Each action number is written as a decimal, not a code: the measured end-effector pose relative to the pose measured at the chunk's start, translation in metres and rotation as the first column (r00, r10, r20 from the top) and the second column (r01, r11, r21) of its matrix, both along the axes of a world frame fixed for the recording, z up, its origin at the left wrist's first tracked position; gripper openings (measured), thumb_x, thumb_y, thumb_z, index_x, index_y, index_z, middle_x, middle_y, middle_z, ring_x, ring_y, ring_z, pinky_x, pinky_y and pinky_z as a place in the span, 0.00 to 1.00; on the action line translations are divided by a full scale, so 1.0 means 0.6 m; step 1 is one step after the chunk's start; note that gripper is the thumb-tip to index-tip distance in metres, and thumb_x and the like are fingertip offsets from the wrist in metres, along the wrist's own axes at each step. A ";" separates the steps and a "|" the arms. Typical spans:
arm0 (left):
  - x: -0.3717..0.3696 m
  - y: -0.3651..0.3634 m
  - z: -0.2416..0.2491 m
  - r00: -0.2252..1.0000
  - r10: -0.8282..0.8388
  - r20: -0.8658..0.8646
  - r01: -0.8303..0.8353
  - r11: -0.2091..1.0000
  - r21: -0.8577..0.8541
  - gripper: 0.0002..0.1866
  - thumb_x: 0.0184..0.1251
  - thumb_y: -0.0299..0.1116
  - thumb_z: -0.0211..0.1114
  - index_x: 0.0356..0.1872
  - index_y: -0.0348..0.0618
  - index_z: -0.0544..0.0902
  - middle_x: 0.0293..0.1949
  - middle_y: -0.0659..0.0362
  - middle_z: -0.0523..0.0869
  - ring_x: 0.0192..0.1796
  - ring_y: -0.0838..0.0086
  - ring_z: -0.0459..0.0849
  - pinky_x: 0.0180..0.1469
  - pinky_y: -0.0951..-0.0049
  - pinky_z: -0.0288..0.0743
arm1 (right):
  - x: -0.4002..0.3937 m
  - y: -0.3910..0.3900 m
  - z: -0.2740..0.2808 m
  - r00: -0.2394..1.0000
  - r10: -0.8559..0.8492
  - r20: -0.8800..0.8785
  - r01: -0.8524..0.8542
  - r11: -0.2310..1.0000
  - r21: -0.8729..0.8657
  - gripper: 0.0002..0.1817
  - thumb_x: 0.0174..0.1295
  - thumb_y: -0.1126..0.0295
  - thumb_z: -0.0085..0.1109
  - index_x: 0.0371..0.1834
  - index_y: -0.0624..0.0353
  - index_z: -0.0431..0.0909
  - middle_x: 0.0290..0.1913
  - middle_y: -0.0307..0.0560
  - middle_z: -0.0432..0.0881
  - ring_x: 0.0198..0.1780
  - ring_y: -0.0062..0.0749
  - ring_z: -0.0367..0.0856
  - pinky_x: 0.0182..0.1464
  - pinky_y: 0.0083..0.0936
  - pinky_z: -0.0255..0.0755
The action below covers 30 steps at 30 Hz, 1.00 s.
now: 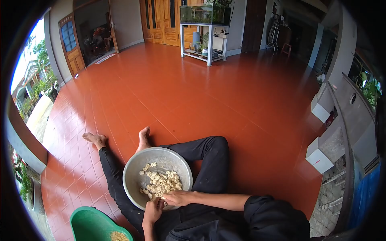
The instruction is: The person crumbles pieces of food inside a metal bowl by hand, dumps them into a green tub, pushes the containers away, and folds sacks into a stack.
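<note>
A wide grey metal basin (131,188) rests across my lap, tilted toward me. Inside it lies a heap of cream-coloured, knobbly pieces (161,182), with a few loose ones up the far side. Over the near rim, my left hand (152,211) is closed, its fingertips meeting those of the other hand. My right hand (179,198) comes in from the right with its fingers pinched together. A pale bit shows where the fingertips meet, too small and covered to name.
By my left leg stands a green tub (86,225) with yellowish grains in it. Red tiled floor (193,100) stretches ahead to a fish tank (205,15) on a white stand (210,44). White-faced blocks (319,154) line the right edge.
</note>
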<state>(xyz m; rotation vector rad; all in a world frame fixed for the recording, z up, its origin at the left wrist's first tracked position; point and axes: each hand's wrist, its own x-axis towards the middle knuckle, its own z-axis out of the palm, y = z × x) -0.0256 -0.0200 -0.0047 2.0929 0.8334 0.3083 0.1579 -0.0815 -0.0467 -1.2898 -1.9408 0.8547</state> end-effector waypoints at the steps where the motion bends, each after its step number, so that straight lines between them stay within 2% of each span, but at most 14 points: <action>1: 0.002 -0.003 0.005 1.000 -0.006 -0.004 0.006 0.994 0.106 0.09 0.67 0.30 0.55 0.39 0.34 0.79 0.28 0.42 0.83 0.31 0.51 0.84 0.36 0.59 0.77 | -0.001 0.002 -0.007 1.000 0.005 0.021 -0.006 1.000 0.031 0.13 0.65 0.64 0.46 0.34 0.67 0.69 0.27 0.63 0.77 0.31 0.59 0.78 0.34 0.48 0.68; 2: 0.001 0.001 -0.002 1.000 -0.007 -0.005 0.008 0.994 0.107 0.09 0.67 0.30 0.55 0.39 0.34 0.79 0.28 0.42 0.83 0.31 0.51 0.84 0.36 0.59 0.77 | -0.003 0.004 -0.013 0.999 0.010 0.041 -0.012 0.998 0.061 0.13 0.65 0.64 0.46 0.35 0.66 0.69 0.27 0.63 0.77 0.32 0.60 0.78 0.35 0.49 0.68; 4: 0.000 0.007 -0.015 0.984 -0.156 -0.083 0.172 0.955 0.243 0.08 0.67 0.31 0.54 0.40 0.37 0.77 0.31 0.39 0.82 0.35 0.43 0.81 0.39 0.51 0.74 | -0.002 0.002 -0.009 0.998 0.023 0.059 -0.027 0.998 0.055 0.13 0.65 0.64 0.47 0.35 0.66 0.69 0.27 0.64 0.78 0.32 0.60 0.78 0.35 0.50 0.68; 7: -0.002 0.005 -0.012 0.983 -0.140 -0.119 0.158 0.975 0.156 0.08 0.67 0.32 0.53 0.37 0.38 0.76 0.31 0.39 0.82 0.36 0.42 0.80 0.38 0.48 0.73 | -0.003 -0.002 -0.008 0.995 0.034 0.096 -0.038 0.998 0.043 0.13 0.63 0.64 0.48 0.35 0.67 0.69 0.27 0.64 0.78 0.32 0.60 0.78 0.35 0.50 0.68; 12: -0.002 0.003 -0.013 0.980 -0.143 -0.138 0.168 0.966 0.196 0.07 0.66 0.32 0.54 0.37 0.39 0.77 0.30 0.40 0.82 0.36 0.42 0.80 0.39 0.48 0.73 | -0.003 -0.002 -0.020 0.988 0.056 0.141 -0.063 0.997 0.045 0.14 0.62 0.64 0.48 0.36 0.68 0.68 0.27 0.64 0.78 0.33 0.61 0.79 0.36 0.51 0.69; 14: -0.001 0.001 -0.009 0.978 -0.135 -0.159 0.169 0.960 0.223 0.07 0.66 0.32 0.55 0.37 0.39 0.77 0.30 0.40 0.82 0.36 0.42 0.80 0.38 0.48 0.73 | -0.001 -0.005 -0.016 0.977 0.077 0.197 -0.085 0.996 0.032 0.10 0.62 0.68 0.48 0.32 0.66 0.66 0.27 0.61 0.76 0.33 0.59 0.77 0.35 0.47 0.69; 16: 0.000 -0.001 -0.003 0.974 -0.128 -0.187 0.168 0.962 0.217 0.07 0.66 0.32 0.56 0.36 0.39 0.78 0.30 0.40 0.82 0.35 0.43 0.80 0.38 0.48 0.73 | -0.003 -0.007 -0.008 0.972 0.069 0.224 -0.075 0.997 0.020 0.10 0.62 0.68 0.49 0.32 0.67 0.66 0.27 0.61 0.76 0.33 0.59 0.78 0.35 0.48 0.69; 21: -0.001 -0.002 -0.003 0.987 -0.124 -0.102 0.145 0.960 0.238 0.06 0.64 0.31 0.58 0.35 0.38 0.78 0.28 0.41 0.82 0.34 0.43 0.80 0.37 0.49 0.74 | -0.006 -0.005 -0.019 0.979 0.035 0.203 -0.045 0.998 0.046 0.13 0.61 0.66 0.48 0.36 0.68 0.67 0.24 0.64 0.77 0.31 0.62 0.79 0.34 0.52 0.70; 23: -0.002 -0.002 -0.005 0.989 -0.113 -0.094 0.132 0.962 0.237 0.06 0.64 0.30 0.58 0.34 0.38 0.79 0.27 0.41 0.82 0.33 0.43 0.80 0.36 0.50 0.74 | -0.008 -0.004 -0.026 0.982 0.004 0.189 -0.027 0.993 0.117 0.13 0.60 0.66 0.48 0.35 0.68 0.67 0.23 0.64 0.77 0.28 0.62 0.78 0.32 0.52 0.70; 25: -0.001 -0.001 -0.012 0.993 -0.115 -0.012 0.114 0.957 0.267 0.06 0.64 0.30 0.59 0.32 0.38 0.80 0.26 0.42 0.82 0.33 0.43 0.80 0.35 0.50 0.74 | -0.009 -0.009 -0.008 0.976 0.000 0.216 -0.021 0.995 0.099 0.13 0.60 0.66 0.49 0.35 0.69 0.67 0.23 0.64 0.77 0.28 0.62 0.78 0.32 0.52 0.70; 30: 0.001 -0.003 -0.007 0.995 -0.100 -0.028 0.103 0.952 0.288 0.06 0.63 0.30 0.59 0.30 0.38 0.80 0.27 0.42 0.82 0.33 0.44 0.81 0.35 0.50 0.74 | -0.010 -0.013 -0.001 0.971 0.001 0.239 -0.016 0.998 0.063 0.14 0.60 0.65 0.50 0.36 0.68 0.69 0.23 0.63 0.78 0.27 0.61 0.79 0.31 0.50 0.70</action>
